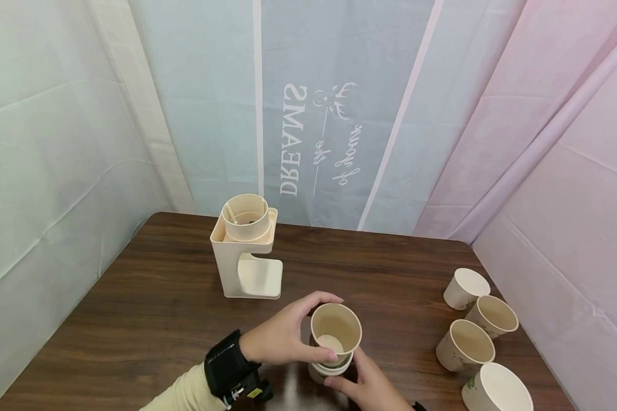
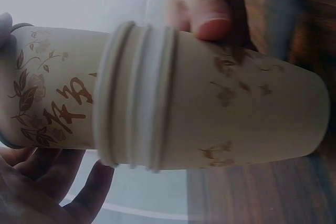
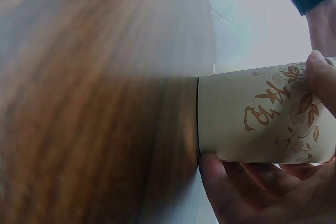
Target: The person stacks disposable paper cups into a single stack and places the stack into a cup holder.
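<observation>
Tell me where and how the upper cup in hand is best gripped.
Best, I'd judge, to take the upper cup by its outer wall below the rim, coming from the left and gripping opposite sides, as the left hand does. Its mouth faces up, while its lower end meets the rims of the cup stack, which the right hand holds.

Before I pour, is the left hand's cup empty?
Empty: the head view shows bare walls and floor inside the cup the left hand holds.

Your head view looks forward and down across the table (image 1: 113,331); wrist views, near and sideways, probably share the cup stack (image 2: 168,98).
</observation>
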A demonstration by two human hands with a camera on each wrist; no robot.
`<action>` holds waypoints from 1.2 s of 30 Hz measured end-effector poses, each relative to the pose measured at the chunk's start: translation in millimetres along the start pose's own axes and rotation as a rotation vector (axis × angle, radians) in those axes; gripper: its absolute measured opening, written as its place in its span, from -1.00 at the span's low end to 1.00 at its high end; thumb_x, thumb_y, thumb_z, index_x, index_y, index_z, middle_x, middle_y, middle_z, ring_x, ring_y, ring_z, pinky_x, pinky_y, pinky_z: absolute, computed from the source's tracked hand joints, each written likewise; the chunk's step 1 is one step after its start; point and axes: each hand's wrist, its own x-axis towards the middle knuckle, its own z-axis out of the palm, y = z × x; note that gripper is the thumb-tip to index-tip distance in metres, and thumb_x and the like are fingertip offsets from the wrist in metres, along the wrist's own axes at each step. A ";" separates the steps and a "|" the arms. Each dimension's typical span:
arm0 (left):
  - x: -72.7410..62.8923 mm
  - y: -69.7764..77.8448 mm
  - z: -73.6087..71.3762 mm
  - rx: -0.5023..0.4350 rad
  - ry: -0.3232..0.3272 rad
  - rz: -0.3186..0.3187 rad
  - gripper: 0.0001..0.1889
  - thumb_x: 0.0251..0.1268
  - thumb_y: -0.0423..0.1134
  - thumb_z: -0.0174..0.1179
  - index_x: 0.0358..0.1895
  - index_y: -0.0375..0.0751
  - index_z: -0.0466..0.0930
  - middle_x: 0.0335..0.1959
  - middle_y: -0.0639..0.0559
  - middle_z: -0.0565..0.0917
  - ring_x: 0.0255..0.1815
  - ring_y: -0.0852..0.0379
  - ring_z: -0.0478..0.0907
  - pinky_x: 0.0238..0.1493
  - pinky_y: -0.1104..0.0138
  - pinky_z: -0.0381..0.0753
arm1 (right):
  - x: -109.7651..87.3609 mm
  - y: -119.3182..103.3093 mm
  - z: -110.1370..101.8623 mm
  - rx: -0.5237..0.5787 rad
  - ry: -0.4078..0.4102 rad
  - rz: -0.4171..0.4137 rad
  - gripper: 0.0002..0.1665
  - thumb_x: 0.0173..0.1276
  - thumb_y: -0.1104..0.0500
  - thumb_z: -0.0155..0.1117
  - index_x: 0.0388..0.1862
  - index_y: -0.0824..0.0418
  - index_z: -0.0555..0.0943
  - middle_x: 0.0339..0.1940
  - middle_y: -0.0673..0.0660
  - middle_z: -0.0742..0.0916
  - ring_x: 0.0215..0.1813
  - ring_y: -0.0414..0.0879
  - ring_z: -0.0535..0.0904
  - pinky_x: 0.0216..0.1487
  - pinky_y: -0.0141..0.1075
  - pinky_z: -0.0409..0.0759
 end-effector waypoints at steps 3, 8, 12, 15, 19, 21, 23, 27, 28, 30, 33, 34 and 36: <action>-2.2 -3.0 1.5 0.006 -0.007 -0.009 -0.27 0.16 -0.16 0.51 0.39 0.03 0.37 0.10 0.11 0.63 0.17 0.15 0.53 0.29 0.24 0.46 | 0.1 0.4 -0.2 0.026 -0.011 0.025 -0.24 0.43 0.14 0.39 0.49 0.25 0.27 0.31 0.25 0.57 0.26 -0.24 0.52 0.21 -0.37 0.54; -4.3 -7.2 3.1 0.002 -0.016 -0.027 -0.27 0.17 -0.15 0.50 0.40 0.04 0.36 0.11 0.10 0.63 0.17 0.14 0.53 0.29 0.23 0.46 | 0.5 0.4 -1.1 0.038 -0.024 0.061 -0.18 0.43 0.12 0.39 0.52 0.27 0.22 0.35 0.29 0.53 0.28 -0.23 0.51 0.21 -0.37 0.54; -4.9 -9.9 4.9 0.002 -0.019 -0.024 -0.27 0.18 -0.15 0.50 0.40 0.03 0.35 0.12 0.10 0.62 0.18 0.15 0.52 0.30 0.22 0.45 | 1.2 -0.4 -1.2 0.048 -0.031 0.070 -0.16 0.43 0.12 0.39 0.53 0.30 0.19 0.36 0.32 0.51 0.28 -0.21 0.51 0.20 -0.36 0.55; -5.8 -11.5 6.4 0.016 -0.017 -0.019 -0.26 0.17 -0.14 0.51 0.40 0.00 0.36 0.12 0.11 0.62 0.18 0.16 0.52 0.31 0.23 0.45 | 1.3 -1.4 -0.8 0.043 -0.025 0.079 -0.16 0.42 0.12 0.40 0.53 0.28 0.22 0.36 0.30 0.52 0.29 -0.15 0.52 0.21 -0.34 0.56; -7.2 -13.6 7.8 0.032 -0.016 -0.020 -0.25 0.17 -0.14 0.51 0.41 -0.03 0.35 0.13 0.11 0.61 0.18 0.17 0.52 0.29 0.25 0.46 | 0.7 -1.6 -0.6 0.001 -0.004 0.056 -0.20 0.42 0.10 0.41 0.50 0.26 0.27 0.34 0.28 0.55 0.28 -0.08 0.52 0.21 -0.34 0.54; -8.1 -14.9 8.3 0.035 -0.014 -0.029 -0.25 0.17 -0.13 0.52 0.41 -0.03 0.35 0.13 0.11 0.61 0.17 0.17 0.52 0.28 0.25 0.47 | 0.4 -1.5 -1.0 -0.012 0.000 0.047 -0.22 0.42 0.10 0.41 0.50 0.24 0.28 0.33 0.27 0.55 0.29 -0.10 0.51 0.21 -0.35 0.53; -9.3 -16.3 8.7 0.035 -0.013 -0.043 -0.25 0.17 -0.13 0.52 0.41 -0.03 0.36 0.14 0.11 0.60 0.17 0.17 0.51 0.27 0.25 0.47 | 0.0 -1.6 -1.0 -0.020 0.006 0.056 -0.20 0.41 0.09 0.42 0.51 0.22 0.28 0.34 0.25 0.55 0.30 -0.14 0.49 0.22 -0.36 0.51; -10.8 -20.3 9.8 0.035 -0.018 -0.060 -0.25 0.17 -0.12 0.52 0.41 -0.02 0.36 0.16 0.12 0.59 0.17 0.17 0.51 0.27 0.26 0.47 | -0.6 -1.3 -0.8 -0.029 0.017 0.065 -0.16 0.39 0.08 0.43 0.53 0.18 0.26 0.38 0.23 0.53 0.33 -0.21 0.45 0.26 -0.38 0.47; -11.0 -21.3 10.0 0.033 -0.021 -0.062 -0.25 0.17 -0.12 0.52 0.41 -0.02 0.36 0.16 0.12 0.59 0.17 0.17 0.51 0.27 0.26 0.47 | -0.6 -1.2 -0.6 -0.031 0.022 0.063 -0.15 0.38 0.08 0.44 0.53 0.18 0.26 0.38 0.22 0.53 0.33 -0.21 0.46 0.27 -0.38 0.46; -11.3 -23.4 10.6 0.035 -0.028 -0.062 -0.25 0.17 -0.12 0.52 0.41 -0.02 0.36 0.17 0.13 0.58 0.17 0.17 0.50 0.27 0.26 0.47 | -0.8 -0.6 -0.3 -0.042 0.026 0.046 -0.16 0.38 0.10 0.44 0.53 0.20 0.26 0.37 0.23 0.54 0.32 -0.21 0.46 0.26 -0.39 0.47; -11.9 -25.8 11.2 0.045 -0.037 -0.056 -0.25 0.17 -0.12 0.52 0.41 -0.02 0.36 0.17 0.13 0.56 0.17 0.17 0.50 0.26 0.26 0.48 | -1.1 -0.5 0.3 -0.046 0.032 0.047 -0.17 0.38 0.10 0.45 0.52 0.21 0.28 0.36 0.22 0.55 0.30 -0.20 0.48 0.25 -0.39 0.48; -12.0 -26.4 11.2 0.048 -0.039 -0.055 -0.25 0.17 -0.12 0.52 0.41 -0.02 0.36 0.17 0.13 0.56 0.17 0.17 0.50 0.26 0.26 0.48 | -1.0 -0.7 0.5 -0.038 0.031 0.058 -0.16 0.37 0.09 0.45 0.52 0.21 0.28 0.36 0.21 0.55 0.30 -0.20 0.48 0.25 -0.39 0.48; -12.4 -27.3 11.3 0.056 -0.042 -0.054 -0.25 0.17 -0.12 0.52 0.41 -0.02 0.36 0.17 0.13 0.56 0.17 0.18 0.50 0.26 0.27 0.48 | -0.9 -1.1 0.8 -0.029 0.029 0.077 -0.15 0.37 0.08 0.46 0.52 0.20 0.27 0.37 0.20 0.54 0.30 -0.18 0.48 0.25 -0.38 0.48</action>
